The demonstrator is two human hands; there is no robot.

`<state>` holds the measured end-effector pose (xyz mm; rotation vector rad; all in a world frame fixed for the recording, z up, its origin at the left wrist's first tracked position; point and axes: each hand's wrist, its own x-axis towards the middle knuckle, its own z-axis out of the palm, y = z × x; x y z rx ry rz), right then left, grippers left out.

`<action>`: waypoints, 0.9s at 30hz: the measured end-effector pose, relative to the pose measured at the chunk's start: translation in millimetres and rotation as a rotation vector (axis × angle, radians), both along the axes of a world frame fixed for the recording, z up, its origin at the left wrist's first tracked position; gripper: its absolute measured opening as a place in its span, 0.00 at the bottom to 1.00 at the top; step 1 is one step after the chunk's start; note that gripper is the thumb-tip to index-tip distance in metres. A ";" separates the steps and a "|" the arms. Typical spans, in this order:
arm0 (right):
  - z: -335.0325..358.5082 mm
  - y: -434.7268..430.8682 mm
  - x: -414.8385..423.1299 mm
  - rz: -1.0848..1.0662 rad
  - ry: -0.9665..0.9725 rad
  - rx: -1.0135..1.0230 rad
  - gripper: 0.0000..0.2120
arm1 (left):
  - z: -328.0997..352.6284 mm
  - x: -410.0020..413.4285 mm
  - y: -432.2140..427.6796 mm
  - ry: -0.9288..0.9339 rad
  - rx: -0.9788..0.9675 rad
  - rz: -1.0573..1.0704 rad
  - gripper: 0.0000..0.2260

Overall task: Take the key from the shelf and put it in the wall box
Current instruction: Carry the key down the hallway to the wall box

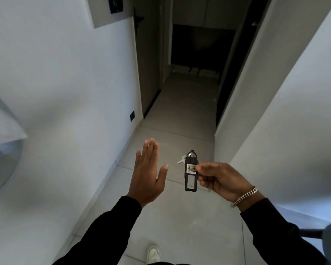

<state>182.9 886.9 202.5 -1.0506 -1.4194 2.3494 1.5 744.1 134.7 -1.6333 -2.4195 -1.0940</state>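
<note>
My right hand [221,179] pinches a long black key tag [190,174] with a white label reading 402; a small silver key [181,160] hangs from the ring at its top. The tag is upright in front of me over the floor. My left hand [148,174] is raised beside it, flat, fingers together, holding nothing. A grey wall panel [103,14] with a small dark blue plate [115,4] is high on the left wall; whether this is the wall box I cannot tell. No shelf is in view.
I stand in a narrow corridor with white walls [55,83] on both sides and a grey tiled floor [180,111]. A dark doorway [199,44] lies ahead. A black socket [132,116] is low on the left wall. My white shoe [153,254] shows below.
</note>
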 end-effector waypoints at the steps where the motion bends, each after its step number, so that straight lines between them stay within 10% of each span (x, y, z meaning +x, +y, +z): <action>1: 1.5 14.7 -6.9 -0.011 0.005 -0.002 0.08 | 1.7 -10.7 16.2 0.020 0.009 -0.021 0.31; 27: -5.7 455.7 -253.7 0.034 0.088 -0.067 0.10 | 27.1 -227.2 436.7 0.086 0.123 0.143 0.26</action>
